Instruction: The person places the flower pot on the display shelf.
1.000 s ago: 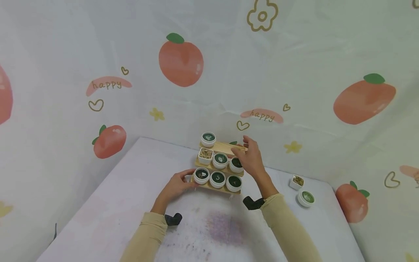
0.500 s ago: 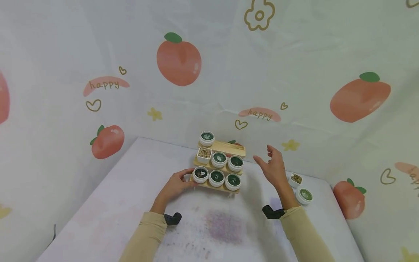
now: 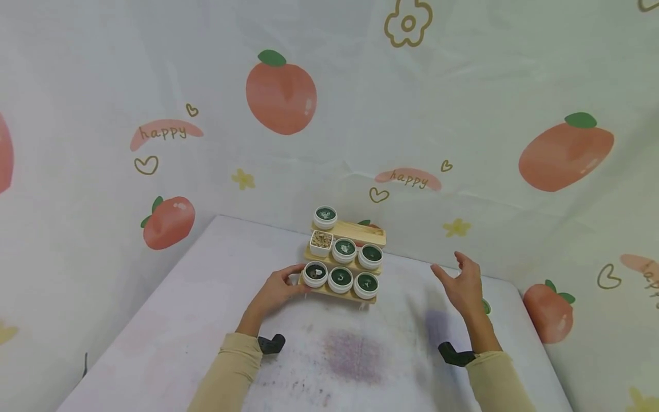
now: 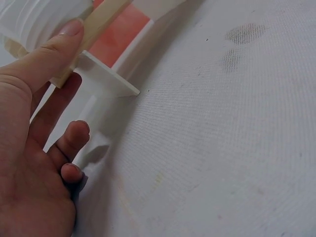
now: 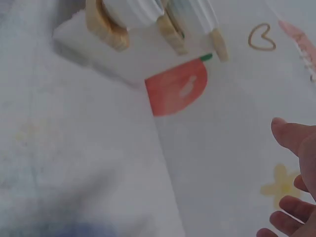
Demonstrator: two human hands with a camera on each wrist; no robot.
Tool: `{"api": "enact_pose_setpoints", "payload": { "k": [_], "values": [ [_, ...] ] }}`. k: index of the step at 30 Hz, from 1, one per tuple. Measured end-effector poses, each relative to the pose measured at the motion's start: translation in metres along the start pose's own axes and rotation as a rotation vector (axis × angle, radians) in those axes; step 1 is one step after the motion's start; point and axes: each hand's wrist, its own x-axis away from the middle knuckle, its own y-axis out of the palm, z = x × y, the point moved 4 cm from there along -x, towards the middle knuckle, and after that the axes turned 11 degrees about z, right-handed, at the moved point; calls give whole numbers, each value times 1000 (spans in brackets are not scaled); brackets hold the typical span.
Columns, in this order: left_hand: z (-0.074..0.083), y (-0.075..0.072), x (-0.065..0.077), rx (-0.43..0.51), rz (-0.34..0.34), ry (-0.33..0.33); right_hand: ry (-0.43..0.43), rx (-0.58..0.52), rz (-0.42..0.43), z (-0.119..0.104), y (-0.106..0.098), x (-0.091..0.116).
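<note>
A three-tier wooden stand (image 3: 358,233) with white supports stands near the back of the table. Its front tier bears several round white pots (image 3: 340,280) with dark green tops. On the middle tier are a square white pot (image 3: 321,247) of brownish bits and two round pots; a single round pot (image 3: 325,216) sits at the top left. My left hand (image 3: 274,293) pinches the front tier's left end, thumb by a pot (image 4: 42,19), index finger beneath the wooden board (image 4: 101,22). Holding nothing, my right hand (image 3: 465,290) hovers to the right with fingers spread, partly covering a green-topped pot (image 3: 486,306).
The white table (image 3: 216,286) has a purple stain in front of the stand. A white cloth wall (image 3: 329,149) printed with peaches rises close behind the stand and along both sides.
My right hand has moved from beside the stand's upper tiers rightward to the loose pots, now hiding the square one there. My left hand keeps its grip on the stand.
</note>
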Motion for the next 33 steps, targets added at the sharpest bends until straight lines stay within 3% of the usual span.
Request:
{"api": "enact_pose_setpoints", "payload": {
  "k": [13,26,33],
  "values": [
    [2,1,0,-19,8,-16,101,127,94,63,-15,10],
    [0,1,1,-33,10,-34,305,250,62,106,-17,20],
    [1,0,1,-20,12,-28,345,245,30,124,-13,22]
  ]
}}
